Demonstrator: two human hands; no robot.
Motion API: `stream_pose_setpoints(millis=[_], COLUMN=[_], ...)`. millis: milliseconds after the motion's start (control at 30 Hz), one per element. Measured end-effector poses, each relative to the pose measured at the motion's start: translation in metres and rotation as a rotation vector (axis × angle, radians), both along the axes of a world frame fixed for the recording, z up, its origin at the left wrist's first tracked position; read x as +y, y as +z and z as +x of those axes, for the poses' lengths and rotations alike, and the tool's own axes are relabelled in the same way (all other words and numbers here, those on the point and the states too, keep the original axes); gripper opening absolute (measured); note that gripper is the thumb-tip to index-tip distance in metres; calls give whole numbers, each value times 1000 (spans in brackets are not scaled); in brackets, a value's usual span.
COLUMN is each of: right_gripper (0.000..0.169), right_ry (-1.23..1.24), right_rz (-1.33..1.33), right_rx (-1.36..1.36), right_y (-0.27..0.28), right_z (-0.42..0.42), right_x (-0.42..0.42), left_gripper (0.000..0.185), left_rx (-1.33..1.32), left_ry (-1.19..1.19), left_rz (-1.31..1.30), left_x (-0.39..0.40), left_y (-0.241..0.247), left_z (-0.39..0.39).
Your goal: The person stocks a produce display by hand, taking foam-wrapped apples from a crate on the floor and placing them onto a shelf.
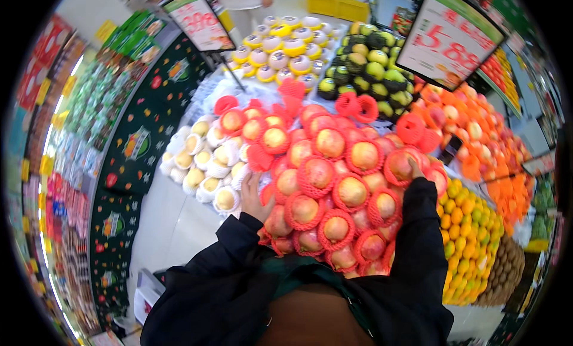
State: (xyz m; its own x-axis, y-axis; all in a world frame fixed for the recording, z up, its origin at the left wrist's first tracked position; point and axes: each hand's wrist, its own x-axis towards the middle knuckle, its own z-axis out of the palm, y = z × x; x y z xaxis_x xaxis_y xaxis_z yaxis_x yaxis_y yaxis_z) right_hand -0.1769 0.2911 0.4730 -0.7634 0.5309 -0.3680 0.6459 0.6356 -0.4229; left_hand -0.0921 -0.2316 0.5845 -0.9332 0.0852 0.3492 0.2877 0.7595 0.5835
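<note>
A broad heap of pomegranates [318, 172], many in red foam nets, lies right in front of me. At its right side, my right hand [416, 170] grips a netted pomegranate [397, 166]; the thumb shows against the fruit and the other fingers are mostly hidden. My left hand [254, 198] rests at the heap's left edge, thumb spread from the fingers, beside a red foam net [267, 193]. I see nothing held in it. Several loose red foam nets [292, 95] lie along the back of the heap.
White-netted pale fruit [194, 177] borders the heap at left. Behind are yellow-banded wrapped fruit [278, 59] and green fruit [377, 57]. Orange-netted peaches [475, 131], yellow-orange fruit [465, 243] and brown fruit [503, 270] lie right. Price signs [450, 39] overhang. A person [244, 1] stands beyond.
</note>
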Motion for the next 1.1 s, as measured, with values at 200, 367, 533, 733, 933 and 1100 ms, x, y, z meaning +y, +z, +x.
stream_pose_setpoints(millis=[200, 367, 533, 733, 933, 1100], right_gripper=[62, 62, 55, 41, 38, 40], right_ry=[-23, -61, 48, 111, 137, 150], right_rz=[175, 191, 247, 217, 224, 106], right_rx=[-140, -74, 305, 556, 586, 680], right_y=[16, 32, 12, 114, 156, 158], right_z=[9, 16, 47, 82, 141, 157], right_x=[-21, -33, -23, -147, -238, -276], left_gripper=[73, 84, 94, 65, 98, 99], left_rx=[-15, -110, -229, -306, -299, -213], left_ry=[247, 153, -203, -566, -671, -564], left_rz=[-82, -127, -440, -942, -923, -679], left_x=[-90, -83, -41, -31, -23, -37], left_y=[-55, -74, -78, -109, -99, -90], left_z=[-18, -87, -177, -248, -247, -234])
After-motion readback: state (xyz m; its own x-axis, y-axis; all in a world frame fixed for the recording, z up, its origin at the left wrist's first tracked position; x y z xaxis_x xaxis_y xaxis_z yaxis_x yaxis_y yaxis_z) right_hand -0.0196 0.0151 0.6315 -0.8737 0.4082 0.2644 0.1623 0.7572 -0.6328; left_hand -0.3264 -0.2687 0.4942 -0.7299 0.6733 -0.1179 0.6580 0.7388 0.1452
